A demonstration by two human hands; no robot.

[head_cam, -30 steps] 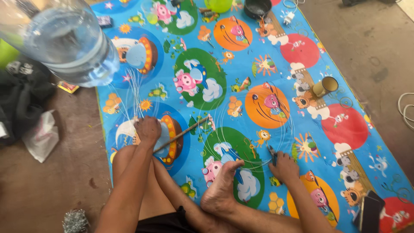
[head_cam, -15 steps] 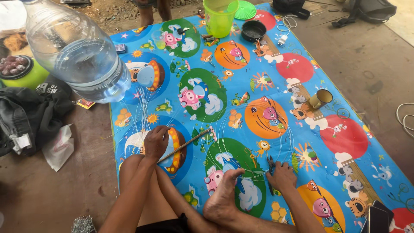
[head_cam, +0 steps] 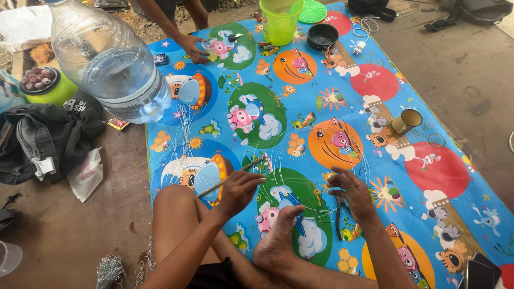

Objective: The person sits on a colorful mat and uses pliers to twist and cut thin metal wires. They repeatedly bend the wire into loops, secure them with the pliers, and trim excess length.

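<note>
I sit on a colourful cartoon mat [head_cam: 342, 91] with my bare foot [head_cam: 278, 241] resting on it. My left hand [head_cam: 241, 190] pinches a thin wooden stick [head_cam: 257, 162] that slants up to the right. Loops of thin clear line [head_cam: 300, 147] lie on the mat between my hands. More strands [head_cam: 184, 134] fan out toward the bottle. My right hand [head_cam: 350, 192] is curled with its fingertips pinching the line. Dark pliers [head_cam: 338, 217] lie on the mat just under that hand.
A big clear water bottle [head_cam: 115, 69] stands near left. Far side: green bucket [head_cam: 281, 21], black bowl [head_cam: 323, 36], another person's hand [head_cam: 193, 45]. A tin cup [head_cam: 407, 121] lies right. Dark clothing [head_cam: 43, 134] and a green bowl [head_cam: 45, 85] are left. A wire bundle [head_cam: 110, 267] lies below.
The view has tilted up, so more of the mat's far side and another person's hand show. My hands stay at the line, and the right hand sits slightly above the pliers.
</note>
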